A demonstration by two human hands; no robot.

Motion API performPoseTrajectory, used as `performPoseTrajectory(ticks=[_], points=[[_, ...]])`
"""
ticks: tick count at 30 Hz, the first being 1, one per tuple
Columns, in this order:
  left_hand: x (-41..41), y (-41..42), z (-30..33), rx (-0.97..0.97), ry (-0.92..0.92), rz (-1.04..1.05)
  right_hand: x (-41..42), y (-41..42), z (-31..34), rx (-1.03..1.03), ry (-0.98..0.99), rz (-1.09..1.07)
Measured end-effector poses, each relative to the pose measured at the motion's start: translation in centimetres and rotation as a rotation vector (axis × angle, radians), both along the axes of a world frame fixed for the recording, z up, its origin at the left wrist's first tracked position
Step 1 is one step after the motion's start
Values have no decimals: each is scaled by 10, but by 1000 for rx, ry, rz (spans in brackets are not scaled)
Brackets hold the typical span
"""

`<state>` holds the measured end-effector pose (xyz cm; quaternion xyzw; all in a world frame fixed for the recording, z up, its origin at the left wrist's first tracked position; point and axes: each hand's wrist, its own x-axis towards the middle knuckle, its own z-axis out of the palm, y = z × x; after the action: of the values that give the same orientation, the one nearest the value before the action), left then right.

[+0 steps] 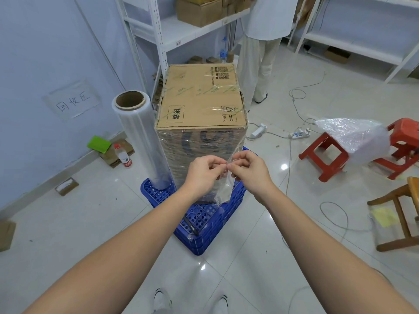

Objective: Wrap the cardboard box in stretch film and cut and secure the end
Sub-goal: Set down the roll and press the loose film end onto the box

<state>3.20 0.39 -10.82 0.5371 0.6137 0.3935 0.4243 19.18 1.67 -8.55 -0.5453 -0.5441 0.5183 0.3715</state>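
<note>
A tall cardboard box (199, 98) stands upright on a blue plastic crate (204, 232), its sides covered in clear stretch film. A loose tail of film (226, 189) hangs down the box's near right corner. My left hand (204, 171) and my right hand (247, 168) meet in front of the box, and both pinch the film tail's upper edge between thumb and fingertips. The stretch film roll (140, 134) stands upright on the crate's left corner, close against the box. A dark, thin tool (190, 225) lies on the crate near its front.
A person (260, 46) stands behind the box by white shelving (158, 30). Red stools (326, 159) with a bubble-wrap bundle (353, 134) and a wooden stool (399, 211) stand at the right. Cables and a power strip (299, 133) lie on the tiled floor. A bottle (123, 156) stands by the left wall.
</note>
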Motion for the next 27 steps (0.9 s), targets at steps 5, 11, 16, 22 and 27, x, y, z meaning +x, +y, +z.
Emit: performPoseTrajectory(ticks=[5, 11, 16, 22, 27], points=[[1, 0, 4, 21, 57, -50, 5, 0, -3, 22, -35, 8], [0, -1, 6, 53, 110, -77, 6, 0, -8, 49, -149, 37], [0, -3, 4, 45, 92, -59, 6, -6, -4, 61, -132, 36], [3, -3, -1, 22, 71, -37, 0, -16, -9, 32, -107, -9], [5, -5, -1, 26, 49, -54, 0, -19, -11, -20, -18, -61]])
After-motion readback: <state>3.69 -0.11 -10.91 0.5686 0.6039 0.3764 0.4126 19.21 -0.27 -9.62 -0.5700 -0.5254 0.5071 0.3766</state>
